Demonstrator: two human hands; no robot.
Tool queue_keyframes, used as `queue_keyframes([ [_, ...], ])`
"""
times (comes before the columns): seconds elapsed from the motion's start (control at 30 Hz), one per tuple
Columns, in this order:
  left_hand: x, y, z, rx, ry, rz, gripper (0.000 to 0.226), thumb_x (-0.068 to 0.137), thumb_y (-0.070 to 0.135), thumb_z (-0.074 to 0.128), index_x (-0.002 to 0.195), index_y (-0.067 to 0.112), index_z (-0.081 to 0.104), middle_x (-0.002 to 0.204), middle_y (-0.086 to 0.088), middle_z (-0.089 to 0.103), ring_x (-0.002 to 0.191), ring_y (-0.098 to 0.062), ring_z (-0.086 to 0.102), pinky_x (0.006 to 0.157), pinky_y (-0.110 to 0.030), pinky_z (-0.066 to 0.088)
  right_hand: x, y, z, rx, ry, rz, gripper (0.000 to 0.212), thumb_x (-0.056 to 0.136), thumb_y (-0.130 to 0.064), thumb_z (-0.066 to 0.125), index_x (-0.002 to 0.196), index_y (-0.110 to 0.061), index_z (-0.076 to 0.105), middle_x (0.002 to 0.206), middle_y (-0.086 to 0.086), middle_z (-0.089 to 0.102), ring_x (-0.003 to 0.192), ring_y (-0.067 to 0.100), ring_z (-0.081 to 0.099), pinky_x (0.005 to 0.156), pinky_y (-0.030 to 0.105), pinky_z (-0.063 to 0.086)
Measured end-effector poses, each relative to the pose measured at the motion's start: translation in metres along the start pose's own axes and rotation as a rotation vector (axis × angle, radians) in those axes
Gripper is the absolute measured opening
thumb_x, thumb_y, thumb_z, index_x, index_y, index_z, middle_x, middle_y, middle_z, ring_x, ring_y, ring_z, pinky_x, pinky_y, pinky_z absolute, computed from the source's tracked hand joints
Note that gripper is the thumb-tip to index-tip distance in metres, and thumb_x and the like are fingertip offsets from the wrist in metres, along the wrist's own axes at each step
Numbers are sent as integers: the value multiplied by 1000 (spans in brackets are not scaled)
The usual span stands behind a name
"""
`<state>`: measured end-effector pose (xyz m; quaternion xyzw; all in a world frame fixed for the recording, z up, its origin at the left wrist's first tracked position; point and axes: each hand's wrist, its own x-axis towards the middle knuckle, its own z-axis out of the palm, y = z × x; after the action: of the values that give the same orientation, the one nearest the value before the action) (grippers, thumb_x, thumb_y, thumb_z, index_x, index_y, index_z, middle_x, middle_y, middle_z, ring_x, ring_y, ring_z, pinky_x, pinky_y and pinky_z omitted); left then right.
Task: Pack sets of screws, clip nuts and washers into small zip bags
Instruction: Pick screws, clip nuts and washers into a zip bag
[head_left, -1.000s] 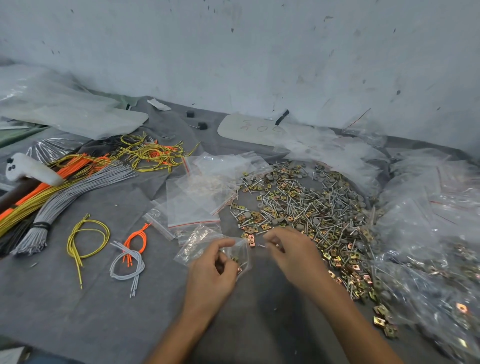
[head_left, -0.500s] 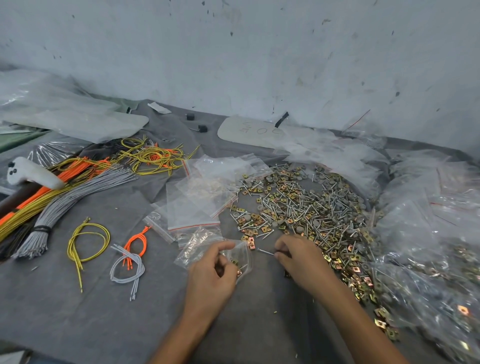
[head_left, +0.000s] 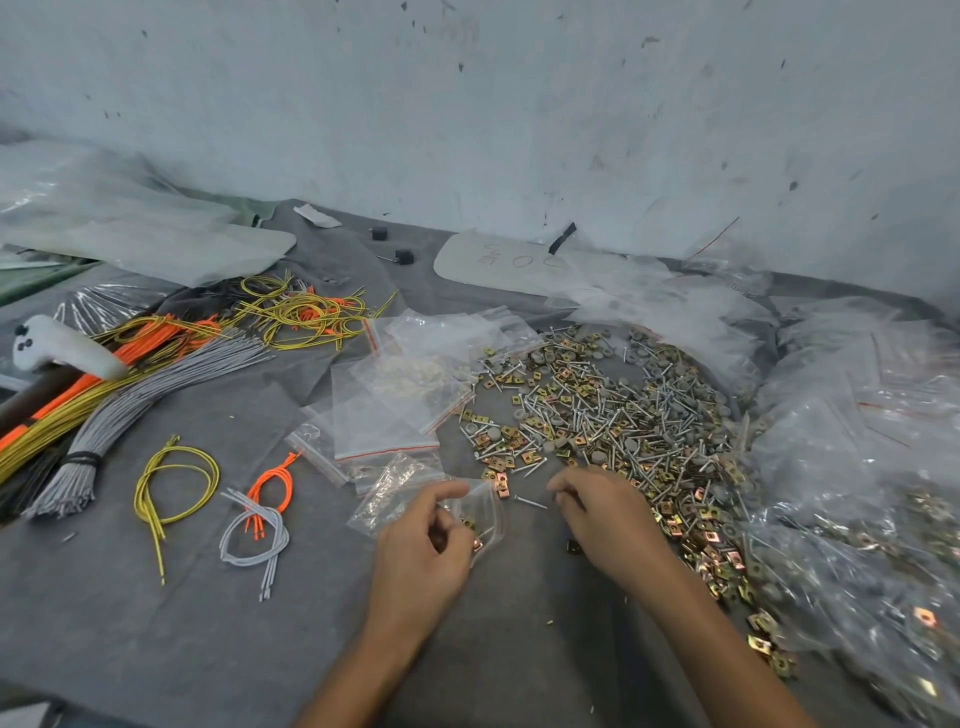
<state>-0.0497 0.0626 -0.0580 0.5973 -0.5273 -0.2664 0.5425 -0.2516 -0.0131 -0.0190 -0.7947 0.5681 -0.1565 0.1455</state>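
Small zip bag (head_left: 488, 512): lower centre of the frame, mouth turned toward the right, resting low over the counter (head_left: 156, 623). Brass-coloured clip nuts show through its clear wall.

Left hand (head_left: 423, 545): thumb and curled fingers pinch the bag at its near edge.

Right hand (head_left: 610, 519): just right of the bag, palm down, fingers curled toward the counter. Whether it holds a part cannot be told. One loose screw (head_left: 531, 502) lies between its fingertips and the bag.

Parts pile (head_left: 613, 410): screws, clip nuts and grey washers mixed together, spread from centre to lower right, touching the right hand's far side.

Empty zip bags (head_left: 384, 415): overlapping heap just above the left hand.

Filled bags (head_left: 857, 467): mounded along the right edge.

Wire loops, left of centre: yellow loop (head_left: 174, 478), orange loop (head_left: 272, 480), grey loop (head_left: 254, 530), the last two overlapping.

Wire bundles (head_left: 104, 405): far left, grey, orange and yellow.
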Motion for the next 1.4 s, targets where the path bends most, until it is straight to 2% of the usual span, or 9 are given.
queue_keyframes([
  [0.13,0,0,0,4,2,-4,37,71,37,51,106,45,63,62,6,57,53,-4,53,54,-18,44,-6,-9,-5,98,69,-19,8,96,-19,60,97,-24,66,90,-11,67,89,16,61,79,34,46],
  [0.27,0,2,0,10,2,-1,37,72,37,50,106,45,63,62,7,58,53,-4,54,54,-16,44,-20,-35,-7,344,79,-16,4,91,-23,69,89,-26,67,76,-17,68,76,-1,62,67,14,44],
  [0.4,-1,3,-1,19,1,3,35,76,27,55,107,42,63,62,8,58,53,-4,56,54,-17,45,-34,-60,1,401,-15,-78,7,90,-31,68,88,-25,65,76,-17,67,72,3,60,70,23,46],
  [0.53,-1,4,0,26,20,13,34,76,18,56,103,36,65,61,11,58,54,-3,56,54,-9,42,-34,-67,12,175,-4,-102,11,92,-36,59,93,-25,60,81,-12,59,81,10,57,72,33,45],
  [0.67,0,3,-1,45,20,7,38,76,21,55,107,42,62,63,9,58,54,-4,55,53,-16,44,-31,-69,19,70,5,-111,14,95,-41,52,93,-27,52,96,-8,62,94,17,58,74,34,43],
  [0.97,-2,1,0,3,13,-30,36,75,27,54,107,40,64,65,3,59,56,-15,60,57,-40,55,-27,-67,25,16,-29,-124,19,95,-43,49,86,-28,41,94,-6,62,92,21,59,67,36,37],
  [1.13,-1,3,0,16,22,-9,37,76,21,55,107,39,64,64,1,58,55,-13,57,55,-35,53,-27,-65,23,20,-23,-158,17,96,-45,54,98,-28,57,99,-9,64,98,17,59,71,34,42],
  [1.3,-1,2,-1,30,32,13,33,77,19,56,104,36,66,62,5,58,53,-6,54,55,-21,45,-16,-56,12,189,118,-55,23,96,-47,56,85,-27,56,65,-13,55,69,13,55,66,37,44],
  [1.4,-1,2,0,22,35,9,34,77,19,56,104,37,65,63,7,57,54,-6,54,55,-21,45,3,-47,6,107,66,17,23,99,-45,52,87,-26,55,80,-10,57,78,17,57,73,39,48],
])
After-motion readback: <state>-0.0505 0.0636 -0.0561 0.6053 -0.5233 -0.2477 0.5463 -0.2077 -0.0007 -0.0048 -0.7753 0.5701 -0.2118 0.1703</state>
